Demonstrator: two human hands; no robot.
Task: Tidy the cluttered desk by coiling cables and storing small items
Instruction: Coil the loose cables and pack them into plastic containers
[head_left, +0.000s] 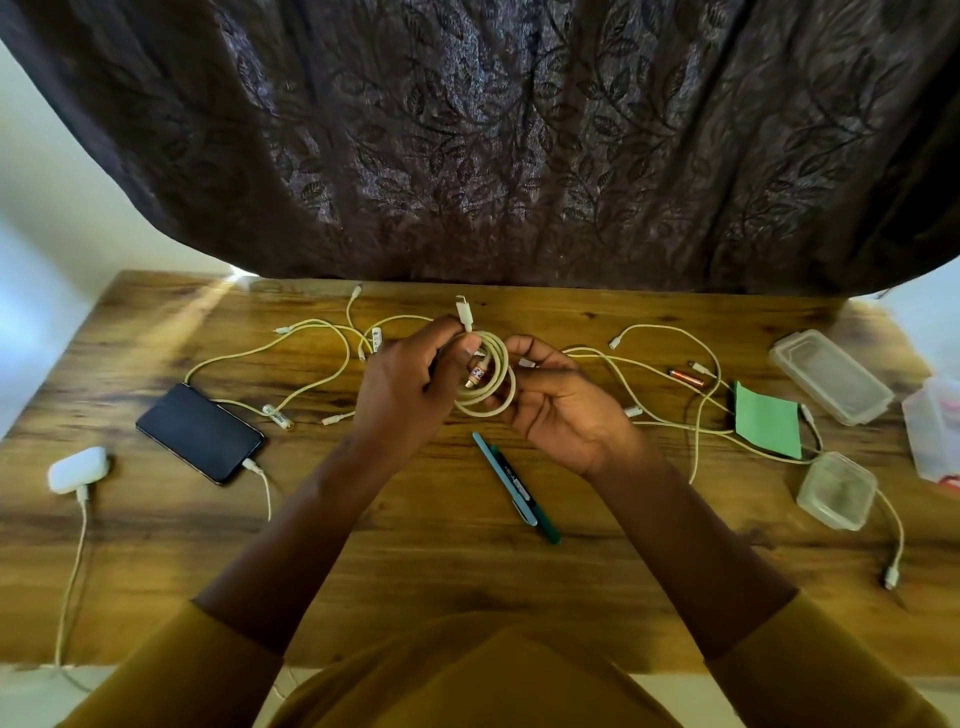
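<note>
The left hand (410, 384) gripped a coiled white cable (491, 382), thumb pressed on the loops, one plug sticking up above its fingers. The right hand (558, 402) cradled the coil's other side, fingers curled under it, just above the table (415, 571). Two pens (517, 493) lay below the hands. Loose cables (670, 364) sprawled to either side, with a phone (200, 434) at left and clear containers (831, 376) and a green note (768, 420) at right.

Two pens (519, 488), three clear containers (830, 375), one phone (200, 432), one green note (767, 419).
</note>
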